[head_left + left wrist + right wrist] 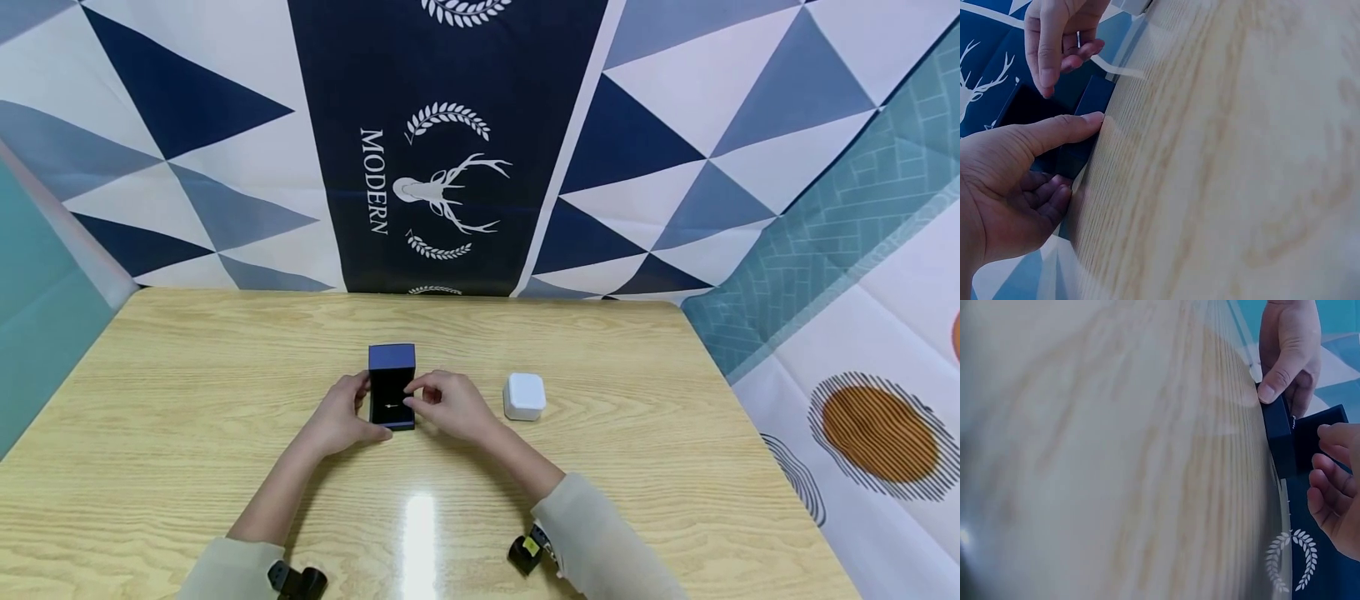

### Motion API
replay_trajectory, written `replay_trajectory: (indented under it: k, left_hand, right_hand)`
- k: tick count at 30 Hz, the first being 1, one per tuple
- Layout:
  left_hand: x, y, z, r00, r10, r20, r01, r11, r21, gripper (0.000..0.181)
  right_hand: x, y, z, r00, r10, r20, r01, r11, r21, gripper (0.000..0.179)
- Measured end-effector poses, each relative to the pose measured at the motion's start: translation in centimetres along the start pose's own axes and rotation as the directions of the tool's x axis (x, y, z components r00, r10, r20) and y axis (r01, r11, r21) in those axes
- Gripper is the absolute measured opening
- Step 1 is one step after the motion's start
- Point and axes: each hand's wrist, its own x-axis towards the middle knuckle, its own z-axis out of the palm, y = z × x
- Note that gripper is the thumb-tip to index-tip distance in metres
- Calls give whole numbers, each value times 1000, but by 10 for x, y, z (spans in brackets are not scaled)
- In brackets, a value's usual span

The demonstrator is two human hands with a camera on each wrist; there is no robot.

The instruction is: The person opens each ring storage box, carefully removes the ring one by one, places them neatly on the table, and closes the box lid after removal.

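A dark blue ring box [392,357] stands on the table with its lid raised and its black inside showing. A small shiny ring [392,406] sits in the box. My left hand [347,421] grips the box from the left, its thumb across the front face, as the left wrist view also shows. From the other side my right hand [448,404] reaches to the box's right edge, fingers loosely bent. Nothing shows between those fingers in the right wrist view, where the right hand [1338,487] is beside the raised lid. Whether the fingertips touch the lid is unclear.
A white rounded cube [524,396] stands to the right of my right hand. The wooden table [225,350] ends at a patterned cloth [450,167] behind. Small black devices are strapped near both wrists, and a bright reflection lies on the front tabletop.
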Motion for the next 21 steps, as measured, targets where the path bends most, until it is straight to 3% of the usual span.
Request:
replay_trajectory:
  k: [7, 13, 21]
  left_hand:
    - [-1, 0, -1, 1000, 4, 3, -4, 1000, 13, 94]
    - [0, -2, 0, 1000, 0, 1, 0, 1000, -1, 95]
    - [0, -3, 0, 1000, 0, 2, 0, 1000, -24, 94]
  right_hand:
    - [2, -6, 2, 997, -17, 80, 26, 994, -102, 15]
    - [5, -8, 5, 994, -54, 99, 69, 984, -163, 14]
    - [8, -10, 9, 992, -45, 122, 71, 973, -218, 15]
